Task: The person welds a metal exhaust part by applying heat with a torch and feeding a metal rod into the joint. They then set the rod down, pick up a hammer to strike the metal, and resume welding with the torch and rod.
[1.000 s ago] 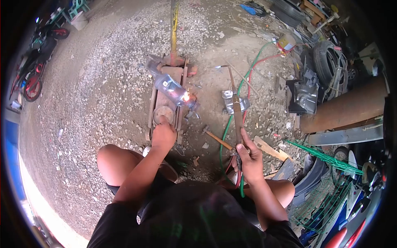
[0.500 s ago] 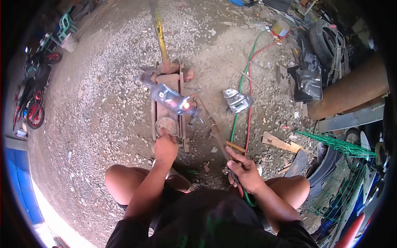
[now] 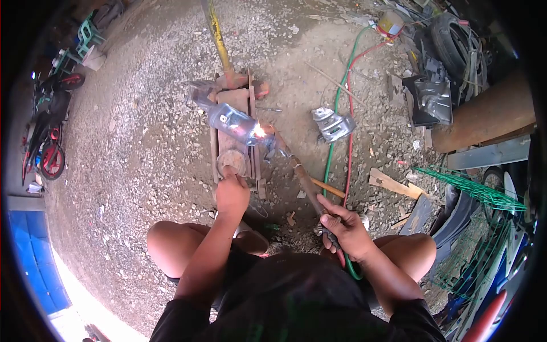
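A silvery metal canister [image 3: 232,123], like an exhaust muffler, lies slantwise across a rusty floor jack [image 3: 235,101]. At its right end a bright flame glows where the tip of a gas torch [image 3: 306,181] points. My right hand [image 3: 348,232] is wrapped round the torch's handle, with red and green hoses trailing below. My left hand [image 3: 232,196] rests against the jack's round plate [image 3: 232,163], fingers closed. A thin wire [image 3: 259,212] loops beside that hand and seems to pass through its fingers, though the grip is partly hidden.
Right of the jack, a crumpled metal piece [image 3: 333,124] lies near the green hose [image 3: 336,98] and red hose [image 3: 350,119]. A tyre [image 3: 447,45], brown pipe [image 3: 484,111] and green wire mesh [image 3: 470,188] crowd the right side. Motorbikes [image 3: 52,154] stand far left on gravel.
The whole view has shifted slightly. The flame at the canister's end looks wider and more orange. Both hands keep their holds, with the torch still pointing at the same end.
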The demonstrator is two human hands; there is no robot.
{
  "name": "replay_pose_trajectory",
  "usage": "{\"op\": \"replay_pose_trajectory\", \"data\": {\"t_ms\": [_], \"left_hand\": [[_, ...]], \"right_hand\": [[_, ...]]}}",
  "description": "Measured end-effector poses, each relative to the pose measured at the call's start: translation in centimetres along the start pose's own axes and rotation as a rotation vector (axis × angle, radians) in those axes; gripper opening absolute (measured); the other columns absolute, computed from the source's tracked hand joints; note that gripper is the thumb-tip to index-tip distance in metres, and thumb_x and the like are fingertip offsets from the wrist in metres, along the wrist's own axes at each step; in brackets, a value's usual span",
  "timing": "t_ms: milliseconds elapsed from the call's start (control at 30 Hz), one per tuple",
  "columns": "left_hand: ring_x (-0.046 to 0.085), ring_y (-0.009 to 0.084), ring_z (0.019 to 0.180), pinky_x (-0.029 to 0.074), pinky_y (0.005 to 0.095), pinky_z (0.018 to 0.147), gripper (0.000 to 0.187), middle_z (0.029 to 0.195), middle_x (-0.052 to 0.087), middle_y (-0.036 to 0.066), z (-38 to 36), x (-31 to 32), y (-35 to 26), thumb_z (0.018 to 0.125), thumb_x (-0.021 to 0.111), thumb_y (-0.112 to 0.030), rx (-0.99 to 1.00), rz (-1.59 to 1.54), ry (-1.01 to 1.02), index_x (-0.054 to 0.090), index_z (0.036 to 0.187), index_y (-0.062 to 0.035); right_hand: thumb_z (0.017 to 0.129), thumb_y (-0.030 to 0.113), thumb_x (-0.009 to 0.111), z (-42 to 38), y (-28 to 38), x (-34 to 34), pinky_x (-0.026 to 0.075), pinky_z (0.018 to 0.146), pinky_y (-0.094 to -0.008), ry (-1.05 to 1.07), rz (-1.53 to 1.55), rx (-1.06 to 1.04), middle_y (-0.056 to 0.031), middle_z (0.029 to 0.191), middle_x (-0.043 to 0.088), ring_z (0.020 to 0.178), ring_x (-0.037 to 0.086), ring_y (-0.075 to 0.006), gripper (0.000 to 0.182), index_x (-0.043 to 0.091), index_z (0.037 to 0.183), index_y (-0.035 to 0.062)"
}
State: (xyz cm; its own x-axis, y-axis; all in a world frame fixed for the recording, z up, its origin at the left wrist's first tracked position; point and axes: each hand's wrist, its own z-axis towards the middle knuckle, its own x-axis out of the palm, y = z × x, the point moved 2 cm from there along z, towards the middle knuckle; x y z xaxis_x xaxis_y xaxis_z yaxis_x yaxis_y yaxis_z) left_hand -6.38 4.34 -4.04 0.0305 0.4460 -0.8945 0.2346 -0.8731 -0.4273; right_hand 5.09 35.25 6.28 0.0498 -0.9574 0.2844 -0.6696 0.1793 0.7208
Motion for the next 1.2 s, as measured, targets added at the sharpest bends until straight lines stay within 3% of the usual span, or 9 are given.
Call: {"op": "replay_pose_trajectory", "data": {"t_ms": [533, 800, 1200], "left_hand": [[0.073, 0.0577, 0.083, 0.058, 0.0683, 0.081, 0.024, 0.084, 0.074, 0.034, -0.18, 0.09, 0.13, 0.106, 0.057, -0.017, 0.005, 0.002, -0.033, 0.05, 0.123, -0.0018], [0.073, 0.059, 0.09, 0.057, 0.0681, 0.083, 0.021, 0.09, 0.074, 0.037, -0.05, -0.16, -0.39, 0.107, 0.055, -0.018, -0.022, -0.027, 0.0, 0.056, 0.12, -0.0011], [0.075, 0.0569, 0.085, 0.06, 0.0663, 0.081, 0.025, 0.087, 0.075, 0.036, 0.11, 0.14, -0.23, 0.107, 0.056, -0.016, 0.01, -0.006, -0.005, 0.049, 0.123, 0.0007]], "right_hand": [[0.115, 0.02, 0.066, 0.09, 0.19, 0.33, 0.048, 0.051, -0.0266, -0.004, 0.001, 0.0, 0.001, 0.081, 0.062, 0.058, 0.06, -0.0099, 0.058, 0.049, 0.17, 0.0155], [0.115, 0.02, 0.066, 0.16, -0.15, 0.16, 0.048, 0.052, -0.0267, 0.002, -0.006, -0.001, 0.0008, 0.087, 0.062, 0.06, 0.06, -0.0099, 0.059, 0.048, 0.171, 0.0149], [0.115, 0.021, 0.066, -0.11, -0.07, 0.26, 0.048, 0.052, -0.0267, 0.002, 0.004, 0.003, 0.0008, 0.09, 0.062, 0.06, 0.06, -0.0102, 0.059, 0.048, 0.17, 0.015]]}}
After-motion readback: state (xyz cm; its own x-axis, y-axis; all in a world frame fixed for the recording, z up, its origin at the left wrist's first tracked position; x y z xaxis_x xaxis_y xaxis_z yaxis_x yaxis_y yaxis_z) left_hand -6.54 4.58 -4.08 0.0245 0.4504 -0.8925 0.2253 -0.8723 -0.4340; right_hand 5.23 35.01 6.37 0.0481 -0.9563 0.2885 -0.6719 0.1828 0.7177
